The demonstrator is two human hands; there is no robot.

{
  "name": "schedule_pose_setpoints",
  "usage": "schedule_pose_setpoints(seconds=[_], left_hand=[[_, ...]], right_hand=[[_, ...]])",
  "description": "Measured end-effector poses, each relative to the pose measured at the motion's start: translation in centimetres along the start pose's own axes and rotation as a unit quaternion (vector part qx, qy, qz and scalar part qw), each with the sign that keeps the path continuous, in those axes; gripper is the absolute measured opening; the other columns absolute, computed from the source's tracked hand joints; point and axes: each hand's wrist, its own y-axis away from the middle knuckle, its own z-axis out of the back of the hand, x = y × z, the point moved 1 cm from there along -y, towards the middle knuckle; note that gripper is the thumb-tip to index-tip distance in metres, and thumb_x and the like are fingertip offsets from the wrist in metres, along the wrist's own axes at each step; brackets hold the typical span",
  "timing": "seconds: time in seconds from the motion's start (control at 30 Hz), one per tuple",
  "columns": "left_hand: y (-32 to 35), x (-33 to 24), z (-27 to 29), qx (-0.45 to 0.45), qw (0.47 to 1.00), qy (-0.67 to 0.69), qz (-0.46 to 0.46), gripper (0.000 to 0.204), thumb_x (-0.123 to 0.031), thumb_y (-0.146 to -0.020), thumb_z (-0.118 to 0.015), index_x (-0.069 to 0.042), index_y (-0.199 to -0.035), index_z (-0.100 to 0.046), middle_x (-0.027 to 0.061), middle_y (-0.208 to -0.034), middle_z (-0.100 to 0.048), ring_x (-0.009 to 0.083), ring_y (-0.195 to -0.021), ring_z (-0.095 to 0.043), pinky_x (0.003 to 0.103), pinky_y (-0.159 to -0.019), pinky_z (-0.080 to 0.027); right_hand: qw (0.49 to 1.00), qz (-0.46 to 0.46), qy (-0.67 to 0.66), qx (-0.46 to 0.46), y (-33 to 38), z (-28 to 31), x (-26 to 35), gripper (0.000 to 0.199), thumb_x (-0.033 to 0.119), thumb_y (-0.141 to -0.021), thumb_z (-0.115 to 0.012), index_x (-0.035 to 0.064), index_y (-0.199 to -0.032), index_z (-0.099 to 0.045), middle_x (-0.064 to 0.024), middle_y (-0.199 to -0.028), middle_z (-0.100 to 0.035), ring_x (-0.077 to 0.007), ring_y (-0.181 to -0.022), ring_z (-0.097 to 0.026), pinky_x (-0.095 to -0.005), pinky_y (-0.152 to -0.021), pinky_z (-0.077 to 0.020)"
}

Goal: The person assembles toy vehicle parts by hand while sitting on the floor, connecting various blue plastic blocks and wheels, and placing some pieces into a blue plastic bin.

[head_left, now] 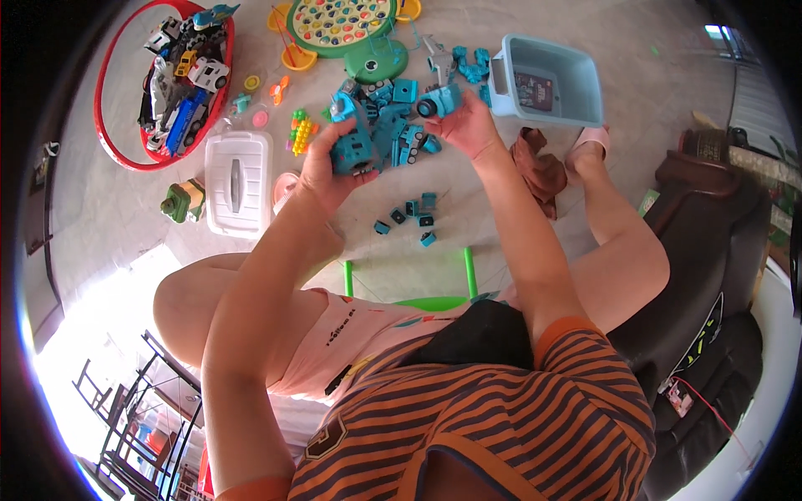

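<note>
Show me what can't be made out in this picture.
In the head view:
The palm side of the chunky teal plastic toy part: hidden by the left hand.
The gripped side of the teal toy piece with a round black wheel: hidden by the right hand.
The far edge of the round green toy game board: cut off by the top edge.
Details of the small teal plastic cubes: too small to tell.

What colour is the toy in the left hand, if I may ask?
The toy in the left hand is teal, clearest in the head view.
</note>
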Motion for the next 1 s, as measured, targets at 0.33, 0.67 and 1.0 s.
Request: schedule_pose_setpoints(seconds=[0.33, 0.67, 1.0], left_hand=[[0.7, -1.7, -0.5, 0.133, 0.979, 0.149, -0.032, 0.049, -0.043, -0.070, -0.056, -0.008, -0.103, -0.049, 0.0107, -0.100, -0.054, 0.0295, -0.093, -0.050, 0.040, -0.078, -0.038], [1.9, -2.2, -1.8, 0.240, 0.964, 0.118, -0.011, 0.054, -0.038, -0.070, -0.056, -0.005, -0.112, -0.047, 0.0139, -0.111, -0.050, 0.0312, -0.104, -0.047, 0.053, -0.091, -0.033], [2.5, -2.4, -2.4, 0.243, 0.958, 0.155, -0.007, 0.053, -0.042, -0.071, -0.056, -0.008, -0.112, -0.049, 0.0123, -0.108, -0.054, 0.0303, -0.103, -0.047, 0.054, -0.089, -0.032]], right_hand=[[0.994, -0.055, 0.094, -0.024, 1.5, -8.3, 0.3, 0.056, 0.050, -0.083, -0.045, 0.0025, -0.112, -0.050, -0.0081, -0.086, -0.058, -0.0196, -0.068, -0.059, -0.0291, -0.049, -0.0512], [0.949, -0.035, 0.303, -0.076, 4.1, -11.7, 1.7, 0.025, 0.026, -0.071, -0.063, 0.0070, -0.087, -0.062, -0.0011, -0.082, -0.060, -0.0104, -0.072, -0.058, -0.0278, -0.059, -0.0471], [0.867, -0.015, 0.487, -0.105, 4.1, -10.8, 2.0, 0.028, 0.027, -0.075, -0.059, 0.0034, -0.090, -0.063, -0.0029, -0.081, -0.060, -0.0117, -0.074, -0.056, -0.0238, -0.058, -0.0441]])
